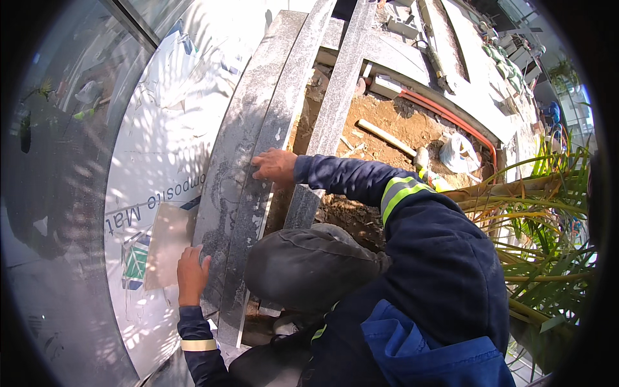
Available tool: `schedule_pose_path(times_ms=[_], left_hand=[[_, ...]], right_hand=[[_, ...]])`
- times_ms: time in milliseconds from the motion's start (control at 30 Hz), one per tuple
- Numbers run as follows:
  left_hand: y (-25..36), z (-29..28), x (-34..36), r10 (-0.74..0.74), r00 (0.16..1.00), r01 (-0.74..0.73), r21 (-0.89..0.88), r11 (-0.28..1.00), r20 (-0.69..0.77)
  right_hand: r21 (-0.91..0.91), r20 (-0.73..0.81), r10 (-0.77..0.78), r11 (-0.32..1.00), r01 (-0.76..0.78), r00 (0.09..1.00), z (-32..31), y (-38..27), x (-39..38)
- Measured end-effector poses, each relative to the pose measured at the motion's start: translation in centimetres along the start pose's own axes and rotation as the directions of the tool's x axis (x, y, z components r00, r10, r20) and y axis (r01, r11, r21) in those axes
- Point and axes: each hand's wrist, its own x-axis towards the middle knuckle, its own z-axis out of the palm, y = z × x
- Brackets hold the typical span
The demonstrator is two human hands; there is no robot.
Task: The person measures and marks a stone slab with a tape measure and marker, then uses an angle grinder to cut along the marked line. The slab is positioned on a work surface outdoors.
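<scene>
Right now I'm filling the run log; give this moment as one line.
left hand: at left edge of grey slabs | right hand: on grey slabs | nearby: beige board, pale-handled mallet

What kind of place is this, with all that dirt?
It looks like an outdoor building site, though I can't be sure: there are long grey slabs, bare brown soil and orange tubing.

Right fingers [260,162] on grey slabs [242,129], left fingers [193,253] alongside
</scene>
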Motion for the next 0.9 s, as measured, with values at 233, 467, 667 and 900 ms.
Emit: schedule_pose_path(times_ms=[233, 467, 667, 900], left_hand=[[5.2, 13.0, 2.2, 0.151, 0.962, -0.124, 0.127, 0.984, -0.227], [5.1, 15.1, 0.3, 0.056, 0.970, 0.003, 0.239, 0.971, -0.238], [5.7, 15.1, 0.6, 0.061, 0.978, -0.020, 0.202, 0.979, -0.198], [6.7, 14.5, 1.9, 0.074, 0.985, -0.053, 0.137, 0.989, -0.159]], right_hand=[[0.776, -0.555, 0.756, 0.621, -0.112, 0.348, 5.5, 8.2, -3.9], [0.860, -0.295, 0.940, 0.185, 0.476, 0.168, 3.1, 17.2, -0.6], [0.804, 0.028, 0.999, 0.006, 0.594, -0.047, 2.5, 29.0, 0.6], [0.902, -0.076, 0.995, 0.042, 0.430, 0.061, 4.3, 36.0, 1.7]])
